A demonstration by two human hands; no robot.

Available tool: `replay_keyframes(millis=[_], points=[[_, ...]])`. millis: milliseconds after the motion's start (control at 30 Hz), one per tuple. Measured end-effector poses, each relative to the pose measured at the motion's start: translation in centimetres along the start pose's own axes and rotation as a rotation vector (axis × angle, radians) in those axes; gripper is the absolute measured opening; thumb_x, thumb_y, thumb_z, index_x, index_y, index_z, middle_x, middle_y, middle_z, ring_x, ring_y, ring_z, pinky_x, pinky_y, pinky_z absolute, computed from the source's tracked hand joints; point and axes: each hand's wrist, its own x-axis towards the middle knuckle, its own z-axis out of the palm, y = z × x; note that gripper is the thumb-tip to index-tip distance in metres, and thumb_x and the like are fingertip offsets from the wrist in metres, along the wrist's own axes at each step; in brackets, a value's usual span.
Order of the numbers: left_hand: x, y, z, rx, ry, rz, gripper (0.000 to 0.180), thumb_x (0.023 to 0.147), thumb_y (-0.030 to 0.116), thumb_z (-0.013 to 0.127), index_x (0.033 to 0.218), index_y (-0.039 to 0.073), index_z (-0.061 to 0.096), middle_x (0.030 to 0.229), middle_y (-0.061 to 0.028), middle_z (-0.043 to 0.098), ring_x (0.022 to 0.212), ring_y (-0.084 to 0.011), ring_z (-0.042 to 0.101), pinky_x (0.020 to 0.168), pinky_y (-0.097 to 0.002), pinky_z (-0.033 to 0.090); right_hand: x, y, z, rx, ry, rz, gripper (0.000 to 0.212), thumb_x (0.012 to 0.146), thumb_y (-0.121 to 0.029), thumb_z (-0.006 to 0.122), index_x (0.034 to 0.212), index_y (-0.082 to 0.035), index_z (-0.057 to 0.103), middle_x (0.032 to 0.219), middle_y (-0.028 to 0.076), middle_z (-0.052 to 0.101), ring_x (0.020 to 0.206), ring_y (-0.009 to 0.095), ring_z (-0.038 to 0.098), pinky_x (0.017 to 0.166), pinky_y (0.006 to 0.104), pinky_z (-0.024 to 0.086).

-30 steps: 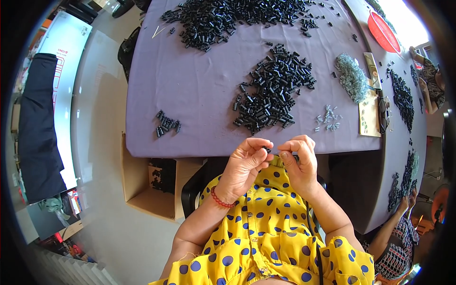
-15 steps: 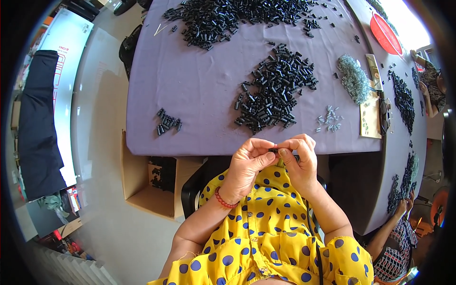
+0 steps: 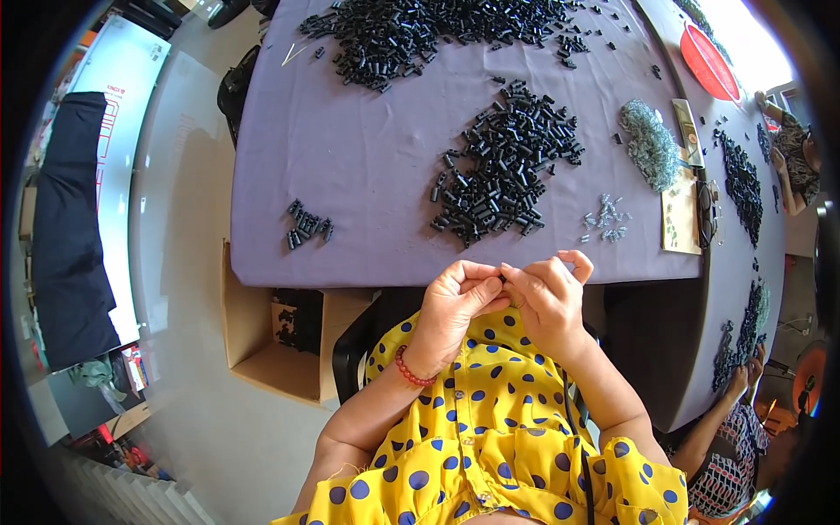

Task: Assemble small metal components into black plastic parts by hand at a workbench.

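Just past the front edge of the table, my two hands meet at the fingertips. My left hand (image 3: pixel 448 313), a red bead bracelet on its wrist, pinches a small black tubular piece (image 3: pixel 502 278) between thumb and fingers. The fingertips of my right hand (image 3: pixel 551 302) press together against the end of that piece; whatever they hold is hidden. Beyond my hands lies a large pile of similar black pieces (image 3: pixel 507 166). A few small clear parts (image 3: pixel 605 219) are scattered to its right, and a small group of black pieces (image 3: pixel 308 225) sits at the left.
Purple cloth covers the table (image 3: pixel 350 175). A bigger black heap (image 3: pixel 394 35) spreads at the far side. To the right are a mound of clear parts (image 3: pixel 650 144), eyeglasses (image 3: pixel 710 214) and a red basket (image 3: pixel 707 63). A cardboard box (image 3: pixel 271 367) stands below. Two people work at the right.
My right hand has turned over the piece, its fingers now curled more and one finger raised. The black piece shows less between the fingertips. My left hand has barely moved.
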Motion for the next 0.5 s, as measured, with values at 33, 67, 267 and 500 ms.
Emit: replay_keyframes(millis=[33,67,267,500], points=[[0.0,0.0,-0.1,-0.001,-0.009,0.0,0.014,0.102,0.005,0.061,0.114,-0.001,0.061,0.111,-0.0114,0.07,0.099,-0.0169,0.071,0.093,-0.0315,0.06,0.1,-0.2,-0.3,-0.021,-0.037,-0.007,0.028,0.078,-0.008,0.078,0.106,-0.01,0.075,0.083,-0.003,0.061,0.076,0.014,0.06,0.097,0.0429,0.035],[0.0,0.0,-0.2,-0.002,-0.017,0.0,0.013,0.102,0.004,0.062,0.114,0.0,0.061,0.111,-0.0118,0.07,0.099,-0.0169,0.071,0.093,-0.0313,0.06,0.1,-0.1,-0.3,-0.023,-0.036,-0.006,0.028,0.078,-0.008,0.078,0.106,-0.01,0.075,0.083,-0.003,0.061,0.076,0.014,0.06,0.097,0.0429,0.035],[-0.2,0.8,-0.2,0.09,0.011,-0.012,0.012,0.1,0.004,0.065,0.111,0.001,0.062,0.108,-0.0132,0.072,0.1,-0.0187,0.072,0.091,-0.0303,0.06,0.1,2.2,0.6,0.213,0.035,0.401,0.024,0.085,-0.003,0.073,0.108,-0.011,0.073,0.08,-0.001,0.062,0.075,0.015,0.06,0.09,0.0347,0.036],[0.0,1.0,-0.2,0.1,0.035,0.003,0.012,0.1,0.004,0.065,0.111,0.002,0.062,0.107,-0.0132,0.072,0.1,-0.0196,0.072,0.092,-0.0308,0.059,1.3,3.1,2.2,-0.127,0.09,0.137,0.024,0.082,-0.008,0.077,0.105,-0.013,0.074,0.086,-0.002,0.061,0.079,0.016,0.06,0.088,0.0377,0.035]])
